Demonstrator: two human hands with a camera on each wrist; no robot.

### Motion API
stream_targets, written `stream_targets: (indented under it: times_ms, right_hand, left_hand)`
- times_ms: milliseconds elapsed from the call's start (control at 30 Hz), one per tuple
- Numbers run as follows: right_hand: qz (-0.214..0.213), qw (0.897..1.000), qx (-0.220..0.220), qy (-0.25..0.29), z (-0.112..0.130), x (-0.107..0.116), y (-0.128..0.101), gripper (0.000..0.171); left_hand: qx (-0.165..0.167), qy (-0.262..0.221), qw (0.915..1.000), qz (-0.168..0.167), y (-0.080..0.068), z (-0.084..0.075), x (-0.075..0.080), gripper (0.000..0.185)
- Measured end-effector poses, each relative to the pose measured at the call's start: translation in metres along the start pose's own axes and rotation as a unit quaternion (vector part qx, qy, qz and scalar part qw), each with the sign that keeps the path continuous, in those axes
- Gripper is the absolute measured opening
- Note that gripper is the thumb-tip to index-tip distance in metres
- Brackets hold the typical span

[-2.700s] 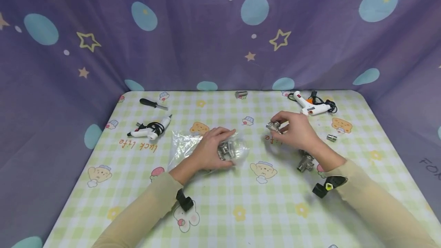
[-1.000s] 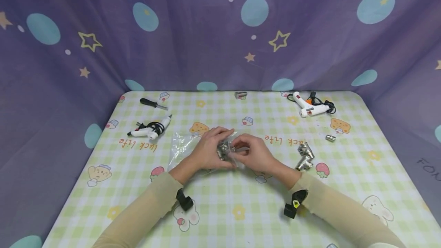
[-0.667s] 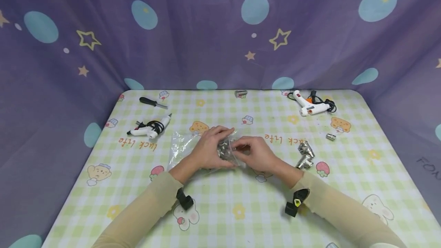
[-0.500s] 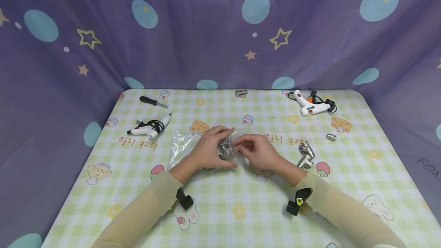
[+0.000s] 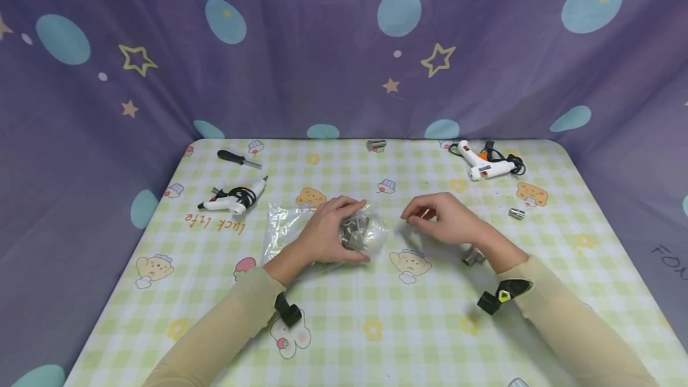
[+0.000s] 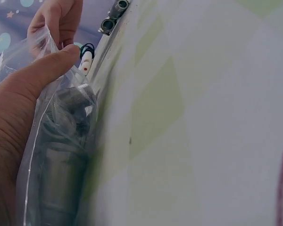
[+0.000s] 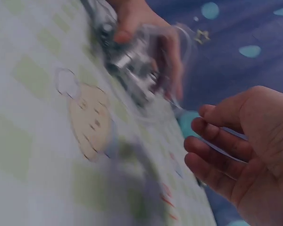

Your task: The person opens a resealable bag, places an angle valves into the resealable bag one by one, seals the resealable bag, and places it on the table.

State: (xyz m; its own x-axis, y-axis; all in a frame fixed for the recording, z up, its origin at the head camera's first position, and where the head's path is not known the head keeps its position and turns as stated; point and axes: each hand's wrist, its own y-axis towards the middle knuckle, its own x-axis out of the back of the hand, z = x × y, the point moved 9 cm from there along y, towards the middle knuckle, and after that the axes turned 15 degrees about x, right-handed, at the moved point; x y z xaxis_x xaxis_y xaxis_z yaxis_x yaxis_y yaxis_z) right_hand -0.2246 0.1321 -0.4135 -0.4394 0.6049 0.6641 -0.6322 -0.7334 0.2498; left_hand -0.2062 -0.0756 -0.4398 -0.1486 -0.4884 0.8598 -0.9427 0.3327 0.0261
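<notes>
My left hand (image 5: 329, 233) grips a clear plastic bag (image 5: 282, 229) with its mouth spread to the right. Several shiny metal pipe fittings (image 5: 355, 232) lie inside, and in the left wrist view a cylindrical fitting (image 6: 61, 176) shows through the film, beneath the thumb. To the right of the bag hovers my right hand (image 5: 448, 220), its fingers loosely bent and nothing between them, as the right wrist view also shows. A metal fitting (image 5: 472, 255) sits on the table just under that wrist, partly covered by it. Farther right lies a short metal cylinder (image 5: 517, 213).
A white glue gun (image 5: 489, 169) with a black cord rests at the back right, another glue gun (image 5: 233, 200) at the left. Behind the latter is a black-handled screwdriver (image 5: 236, 158). One metal piece (image 5: 376, 146) lies at the table's back edge, before a purple curtain (image 5: 322, 64).
My right hand carried a metal fitting to the bag's mouth, let go of it there, and has moved back right without it. My left hand has kept its hold on the bag.
</notes>
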Motion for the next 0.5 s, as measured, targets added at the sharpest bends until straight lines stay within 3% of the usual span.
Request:
stream_targets:
  times_ms: [267,500]
  right_hand:
    - [-0.030,0.998,-0.018,-0.058,-0.012,0.038,-0.026,0.014]
    - [-0.041,0.991,-0.048,-0.115,-0.023,0.057,-0.052,0.014]
  left_hand:
    - [-0.006,-0.002,1.0000,-0.004,0.000,0.001,-0.001,0.118]
    - [0.000,-0.006,1.0000,0.000,0.000,0.004,-0.003,0.119]
